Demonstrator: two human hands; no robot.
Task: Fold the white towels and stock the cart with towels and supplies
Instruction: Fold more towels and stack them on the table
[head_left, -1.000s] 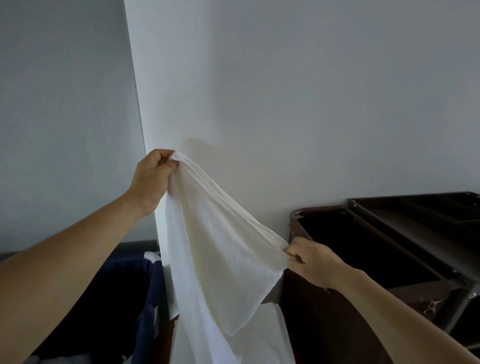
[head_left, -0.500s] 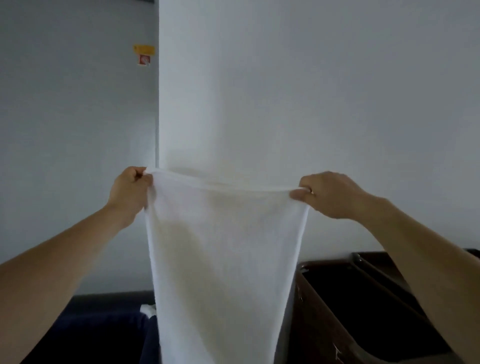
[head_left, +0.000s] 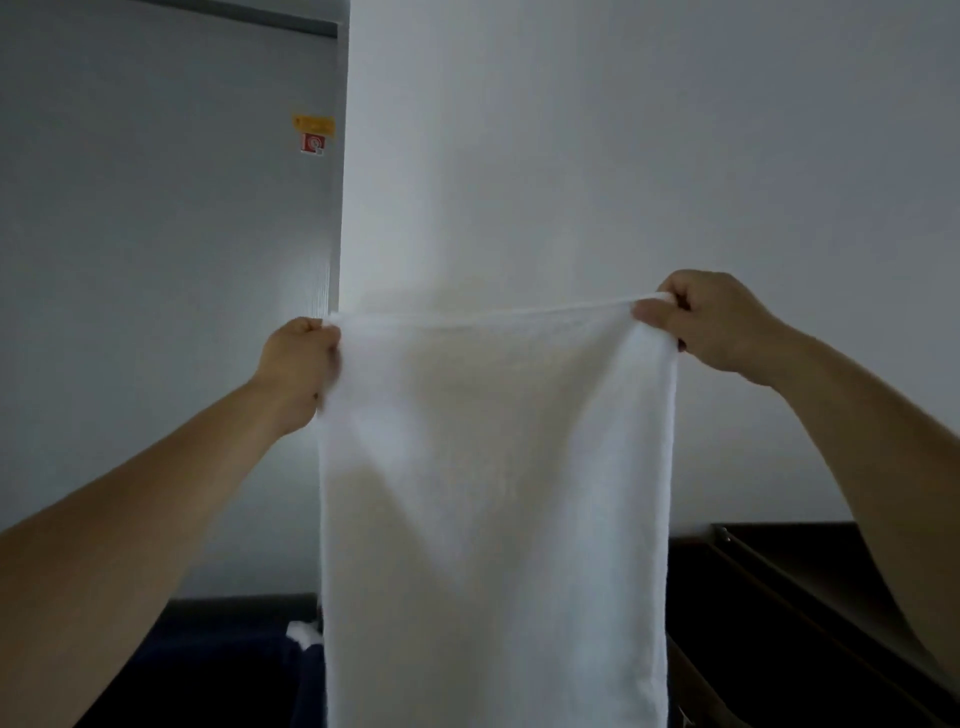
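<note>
A white towel (head_left: 493, 493) hangs flat in front of me, stretched by its top edge and running down past the bottom of the view. My left hand (head_left: 301, 358) grips its top left corner. My right hand (head_left: 711, 322) pinches the top right corner, a little higher than the left. At the lower right stands the dark brown cart (head_left: 779, 597), its top rim and dark inside partly hidden behind the towel and my right arm.
A white wall corner (head_left: 519, 156) rises straight ahead, with a grey door (head_left: 156, 260) bearing a yellow and red sticker (head_left: 313, 134) to its left. A dark blue bin (head_left: 218, 670) with a bit of white cloth (head_left: 304, 633) sits at the lower left.
Both hands have spread apart and risen level, pulling the slack, diagonal towel into a flat sheet. The view has tilted upward, so the cart sits lower in frame.
</note>
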